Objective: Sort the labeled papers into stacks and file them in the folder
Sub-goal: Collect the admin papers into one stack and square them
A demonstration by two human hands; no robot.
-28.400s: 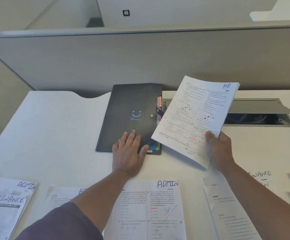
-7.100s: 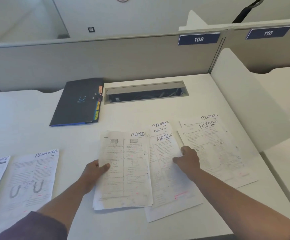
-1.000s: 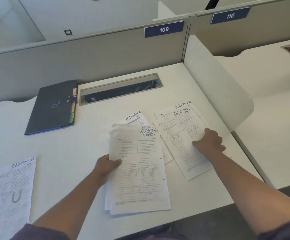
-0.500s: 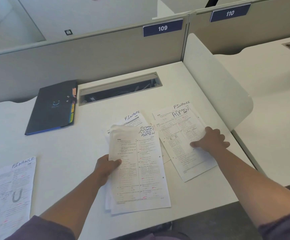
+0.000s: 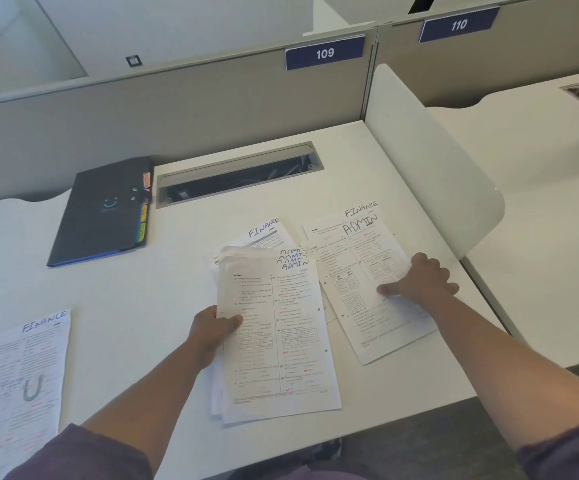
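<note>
White and matte, the counter (image 5: 184,289) runs back to a grey fabric partition (image 5: 177,109) that carries two dark blue number plates, 109 (image 5: 324,53) and 110 (image 5: 458,24). A rounded white divider panel (image 5: 430,168) closes off the counter's right side, and a long metal-rimmed cable slot (image 5: 239,173) is cut into it near the partition.

Just left of the slot lies one dark, flat, rectangular folder (image 5: 103,211) with a small smile mark on its cover and coloured tabs along its right edge.

In front of the slot lies a fanned stack of thin white printed sheets, the ADMIN stack (image 5: 277,334); at least four staggered top edges show handwritten ADMIN labels. The left hand (image 5: 212,336) grips its left edge, thumb on top and fingers underneath. One FINANCE sheet (image 5: 264,233) peeks out behind the stack.

Right of the stack lies a single ADMIN sheet (image 5: 360,282), tilted, over another sheet labelled FINANCE (image 5: 360,208). The right hand (image 5: 419,285) rests on it, fingers curled at its right edge and thumb pressed flat on the print.

Far left of the folder, near the counter's front edge, one more sheet labelled FINANCE, the left FINANCE sheet (image 5: 21,375), lies flat, with another partly visible at the frame edge.
</note>
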